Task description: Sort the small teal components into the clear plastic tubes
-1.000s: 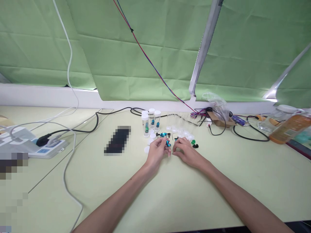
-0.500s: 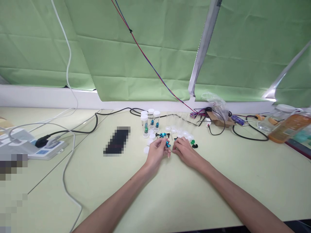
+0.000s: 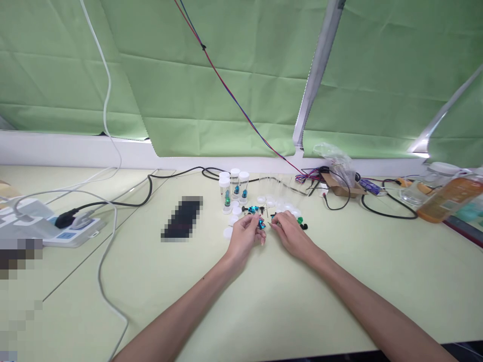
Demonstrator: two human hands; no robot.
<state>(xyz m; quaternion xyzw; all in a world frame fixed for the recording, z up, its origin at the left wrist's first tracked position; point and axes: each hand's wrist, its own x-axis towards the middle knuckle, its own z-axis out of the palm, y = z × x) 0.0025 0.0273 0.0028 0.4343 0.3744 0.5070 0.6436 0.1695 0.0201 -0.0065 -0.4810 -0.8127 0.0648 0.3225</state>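
A shiny, metallic-blue piece (image 3: pixel 261 224), small and irregular, is pinched between the thumb and fingers of the left hand (image 3: pixel 243 236), just above the middle of the smooth, pale tabletop (image 3: pixel 241 306). The right hand (image 3: pixel 291 235), just beside it on the right, has its thumb and forefinger closed on a thin, dark rod (image 3: pixel 269 223) pointing left. Both forearms slant inward from the near corners; the left palm is partly turned up, its lower fingers loosely curled, while the right is knuckles-up with fingers bent. Beyond lie round, white plastic discs (image 3: pixel 228 233) and glossy black parts (image 3: pixel 304 227); farther left stand clear, cylindrical tubes (image 3: pixel 244 186) with white ends, blue and green pieces inside.
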